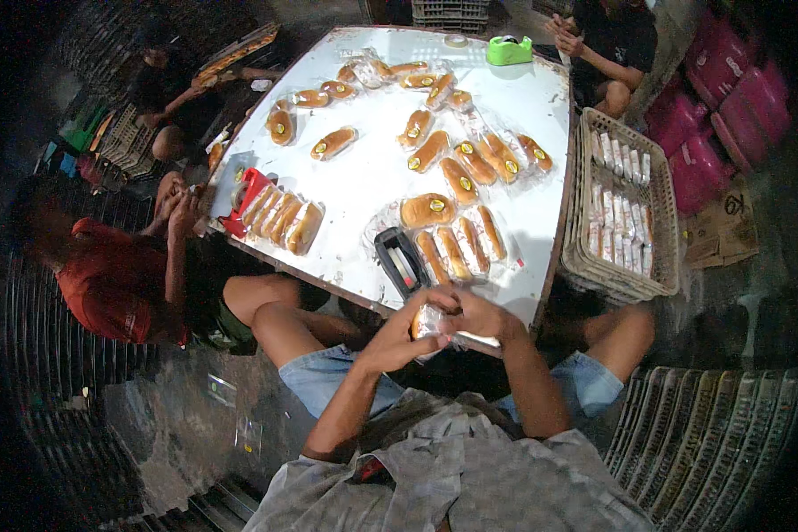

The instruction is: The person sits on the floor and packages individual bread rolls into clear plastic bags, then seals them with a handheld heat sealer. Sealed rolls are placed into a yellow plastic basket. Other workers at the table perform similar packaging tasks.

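My left hand (399, 339) grips a bread roll in clear plastic wrap (429, 324) just off the table's near edge. Over the same roll my right hand (480, 311) bends its fingers; they touch the wrap, and some fingertips are blurred. Just beyond my hands stands a black tape dispenser (400, 263). To its right, several wrapped rolls (462, 249) lie on edge in a row, close together. A larger roll with a round yellow sticker (427, 210) lies flat behind them.
More stickered rolls (427, 151) are spread over the white table (366, 179). A red tape dispenser (249, 199) stands at left, a green one (509, 50) at the far edge. Stacked plastic crates (668, 219) holding wrapped rolls stand at right. Co-workers sit around, one in a red shirt (110, 282).
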`<state>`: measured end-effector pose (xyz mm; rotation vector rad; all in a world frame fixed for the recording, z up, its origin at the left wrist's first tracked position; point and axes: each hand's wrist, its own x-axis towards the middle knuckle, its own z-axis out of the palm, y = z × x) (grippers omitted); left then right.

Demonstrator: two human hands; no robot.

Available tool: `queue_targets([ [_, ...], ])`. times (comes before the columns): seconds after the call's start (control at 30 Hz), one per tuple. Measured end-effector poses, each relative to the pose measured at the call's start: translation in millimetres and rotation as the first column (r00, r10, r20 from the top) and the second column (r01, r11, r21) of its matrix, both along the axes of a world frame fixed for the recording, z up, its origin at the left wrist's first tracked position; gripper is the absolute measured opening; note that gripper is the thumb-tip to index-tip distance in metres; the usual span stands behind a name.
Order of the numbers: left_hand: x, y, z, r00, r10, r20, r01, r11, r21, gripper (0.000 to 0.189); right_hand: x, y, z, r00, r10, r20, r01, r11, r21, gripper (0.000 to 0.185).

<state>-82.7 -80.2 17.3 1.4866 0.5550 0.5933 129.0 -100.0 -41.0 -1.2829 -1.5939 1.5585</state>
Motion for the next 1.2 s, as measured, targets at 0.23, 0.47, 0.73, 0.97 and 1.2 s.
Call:
queue_targets([
  [0.23, 25.3, 58.3, -22.3, 0.920, 0.391, 0.041, -0.390, 0.897, 0.208, 0.047, 19.9, 24.3, -30.1, 0.820, -0.441, -0.365, 0.465, 0.885, -0.026, 0.046],
  [0.47, -60.4, 240.3, -173.7, 0.505, 0.619, -0.601, -0.538, 0.771, 0.342, 0.059, 72.5, 67.3, -94.4, 0.357, -0.863, 0.357, 0.506, 0.500, 0.703, 0.050],
  [0.73, 45.1, 124.9, 30.7, 0.891, 0.435, -0.131, -0.254, 0.716, 0.651, 0.016, 33.8, 31.9, 10.4, 0.514, -0.823, 0.241, 0.437, 0.493, 0.752, 0.095],
  [0.97, 38.1, 48.5, 41.0, 0.715, 0.536, 0.449, -0.629, 0.774, 0.078, 0.064, -28.7, -6.6, 46.2, 0.831, -0.527, -0.176, 0.547, 0.720, 0.428, 0.106],
  [1.2, 49.0, 15.5, 21.6, 0.570, 0.804, 0.171, -0.800, 0.590, -0.109, 0.025, -65.8, -49.5, 38.7, 0.758, -0.647, -0.079, 0.564, 0.590, 0.578, 0.066],
])
